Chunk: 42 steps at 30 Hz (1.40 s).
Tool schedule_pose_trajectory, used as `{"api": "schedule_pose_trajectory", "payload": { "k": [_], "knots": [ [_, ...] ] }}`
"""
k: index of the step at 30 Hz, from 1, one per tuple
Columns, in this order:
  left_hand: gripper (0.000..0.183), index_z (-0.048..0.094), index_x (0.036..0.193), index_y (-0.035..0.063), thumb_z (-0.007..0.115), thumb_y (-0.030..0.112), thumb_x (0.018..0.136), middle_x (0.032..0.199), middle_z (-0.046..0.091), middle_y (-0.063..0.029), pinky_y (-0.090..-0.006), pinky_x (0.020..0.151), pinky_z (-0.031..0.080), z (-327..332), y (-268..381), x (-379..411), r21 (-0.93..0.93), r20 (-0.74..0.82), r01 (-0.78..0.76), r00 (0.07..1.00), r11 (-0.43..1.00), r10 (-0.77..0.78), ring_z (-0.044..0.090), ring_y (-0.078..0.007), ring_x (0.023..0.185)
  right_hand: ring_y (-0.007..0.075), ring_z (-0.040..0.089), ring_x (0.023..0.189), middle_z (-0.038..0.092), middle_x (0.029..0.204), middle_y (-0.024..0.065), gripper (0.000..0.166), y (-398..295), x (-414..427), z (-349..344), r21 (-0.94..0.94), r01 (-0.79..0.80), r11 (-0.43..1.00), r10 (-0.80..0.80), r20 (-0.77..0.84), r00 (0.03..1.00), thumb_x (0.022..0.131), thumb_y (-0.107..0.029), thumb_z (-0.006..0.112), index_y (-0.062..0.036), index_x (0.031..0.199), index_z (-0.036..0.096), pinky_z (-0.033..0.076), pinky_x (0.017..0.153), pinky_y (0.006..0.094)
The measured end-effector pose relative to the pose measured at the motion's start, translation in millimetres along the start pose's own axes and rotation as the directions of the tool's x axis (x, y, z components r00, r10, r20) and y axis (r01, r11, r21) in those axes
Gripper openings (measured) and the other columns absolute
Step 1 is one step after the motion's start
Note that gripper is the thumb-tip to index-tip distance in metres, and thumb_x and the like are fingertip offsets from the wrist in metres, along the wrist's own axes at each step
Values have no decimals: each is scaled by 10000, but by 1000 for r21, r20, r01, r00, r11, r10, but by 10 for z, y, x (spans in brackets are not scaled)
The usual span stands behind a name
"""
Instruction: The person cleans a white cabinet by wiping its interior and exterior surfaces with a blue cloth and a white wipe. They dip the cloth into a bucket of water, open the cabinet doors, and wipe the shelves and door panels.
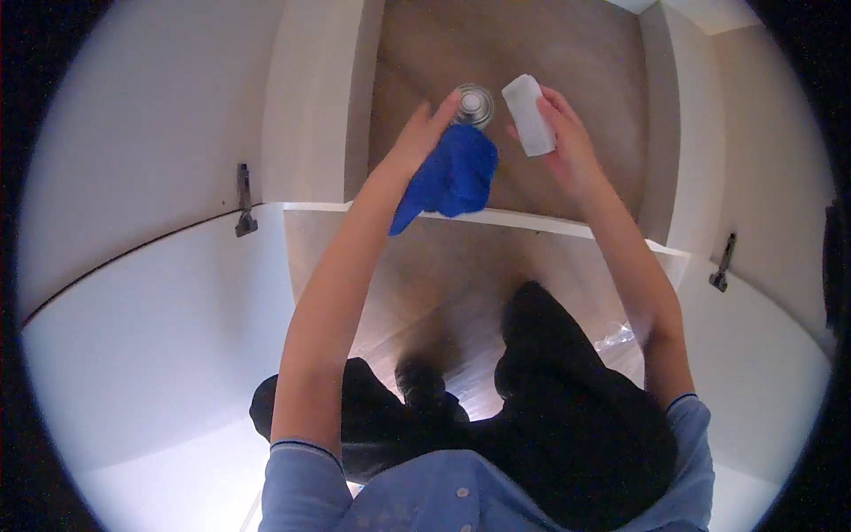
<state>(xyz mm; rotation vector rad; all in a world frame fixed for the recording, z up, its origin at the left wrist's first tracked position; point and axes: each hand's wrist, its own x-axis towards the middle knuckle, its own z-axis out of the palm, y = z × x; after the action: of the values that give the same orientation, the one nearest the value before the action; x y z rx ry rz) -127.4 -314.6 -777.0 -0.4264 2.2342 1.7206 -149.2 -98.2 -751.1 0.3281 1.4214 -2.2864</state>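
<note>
Inside a cabinet with a wood-look base panel [572, 60], my left hand [429, 130] is at a round clear container with a pale centre [472, 103], its fingers along the container's left side. A bunched blue cloth [459, 173] hangs below the container, against the same hand; its lower end reaches past the cabinet's front edge. To the right, my right hand [558, 126] grips a folded white cloth or pad [530, 114] from its right side. The two hands are apart. How the left fingers hold the blue cloth is partly hidden.
Upright side panels [302, 100] flank the cabinet space, and a pale front edge [525, 219] crosses below it. Metal hinges [245, 199] [723, 263] sit on both sides by the open white doors. A crumpled clear plastic piece [615, 337] lies on the floor near my right forearm.
</note>
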Motion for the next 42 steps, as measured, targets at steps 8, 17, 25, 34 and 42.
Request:
{"api": "schedule_pose_trajectory", "payload": {
  "k": [8, 17, 25, 34, 42],
  "knots": [
    [670, 574, 1131, -70, 604, 518, 812, 1094, 616, -250, -337, 880, 452, 99, 124, -28, 261, -38, 44, 999, 964, -35, 596, -309, 1046, 210, 587, 1001, 578, 1143, 95, 376, 274, -98, 214, 151, -120, 981, 127, -33, 991, 945, -262, 527, -44, 1246, 472, 499, 836, 346],
    [821, 612, 953, -123, 563, 677, 777, 918, 646, -225, -349, 786, 474, 108, 286, -386, -189, 46, 353, 935, 916, -351, 627, -280, 875, 150, 584, 962, 612, 1113, 69, 383, 146, 190, 161, -307, 20, 952, 19, 126, 992, 930, -253, 564, -15, 1229, 557, 471, 822, 271],
    [849, 602, 934, -160, 396, 661, 872, 978, 598, -358, -434, 863, 443, 302, -20, -230, 165, -167, 163, 977, 973, -136, 574, -451, 1019, 80, 547, 885, 639, 997, 21, 326, 155, 14, 218, -573, 238, 784, -138, 213, 967, 927, -229, 569, -11, 1164, 619, 430, 762, 218],
    [785, 614, 1031, -103, 370, 632, 899, 945, 628, -299, -382, 898, 446, 196, -80, -86, -10, 182, 239, 955, 971, -233, 605, -354, 1003, 133, 595, 870, 673, 969, 74, 297, 92, 144, 149, -724, 252, 642, -119, 230, 966, 917, -200, 568, 12, 1115, 631, 469, 784, 270],
    [716, 596, 1035, -116, 423, 564, 898, 1010, 607, -320, -405, 889, 443, 380, -148, -12, 69, -37, 152, 988, 986, -149, 586, -386, 1008, 123, 592, 839, 680, 921, 64, 287, -184, 327, 162, -814, 319, 486, -1, 365, 931, 930, -209, 536, 11, 1090, 627, 469, 760, 271]
  ]
}}
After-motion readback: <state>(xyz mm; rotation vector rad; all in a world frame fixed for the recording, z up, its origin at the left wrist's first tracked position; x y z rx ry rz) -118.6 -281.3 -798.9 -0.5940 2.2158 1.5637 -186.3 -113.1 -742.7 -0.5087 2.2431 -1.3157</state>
